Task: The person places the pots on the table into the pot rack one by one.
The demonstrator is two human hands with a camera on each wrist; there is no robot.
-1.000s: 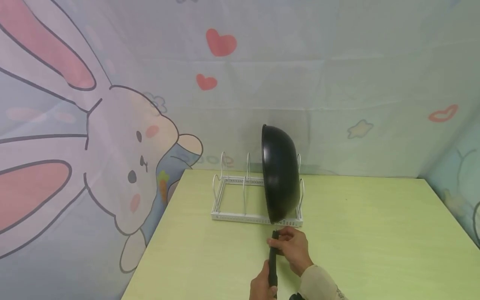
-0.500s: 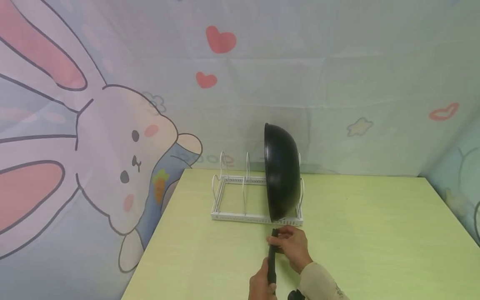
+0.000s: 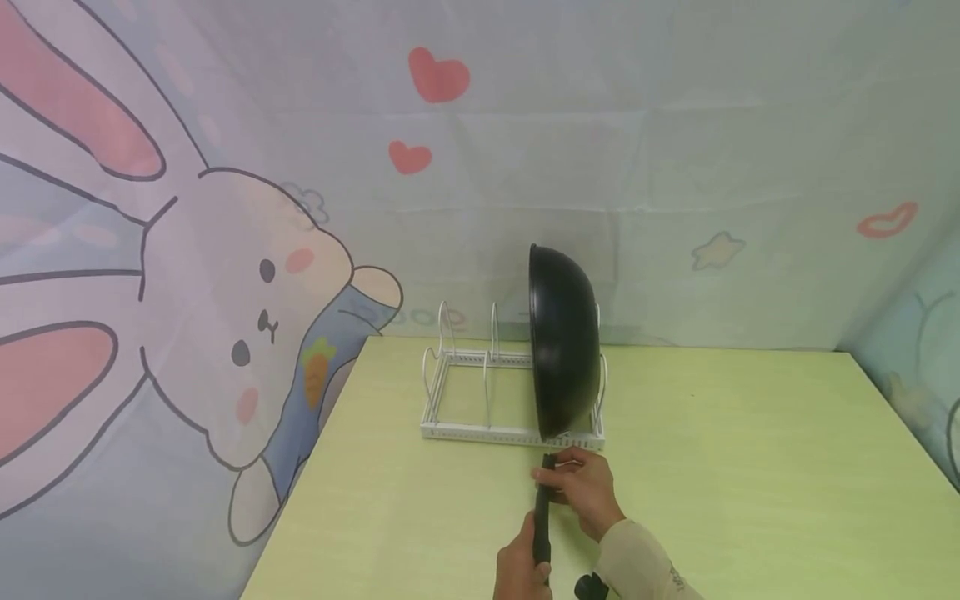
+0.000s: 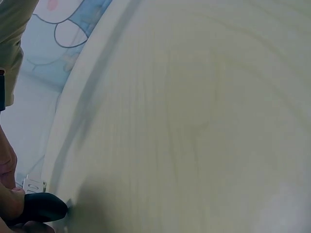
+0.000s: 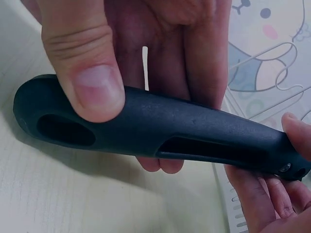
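Note:
A black wok (image 3: pixel 566 346) stands on its side in the right part of a white wire pan rack (image 3: pixel 480 434). Its dark handle (image 3: pixel 542 521) points toward me, with both hands on it. Low on the handle, my left hand (image 3: pixel 517 567) grips the end with the hanging hole, thumb pressed on top in the right wrist view. My right hand (image 3: pixel 588 492) pinches the end nearest the wok, beside a small screw (image 5: pixel 285 167). Whether handle and wok are joined there, I cannot tell. In the left wrist view only the handle tip (image 4: pixel 43 208) shows.
The rack stands at the back of a pale yellow-green table (image 3: pixel 720 483), close to a printed cloth backdrop (image 3: pixel 675 150). Wire dividers (image 3: pixel 487 387) rise left of the wok. A small dark object (image 3: pixel 591 587) shows by my right sleeve (image 3: pixel 637 562).
The wok has shifted slightly to the right in the rack. Both hands keep their hold on the handle, almost still. The head view has moved a little.

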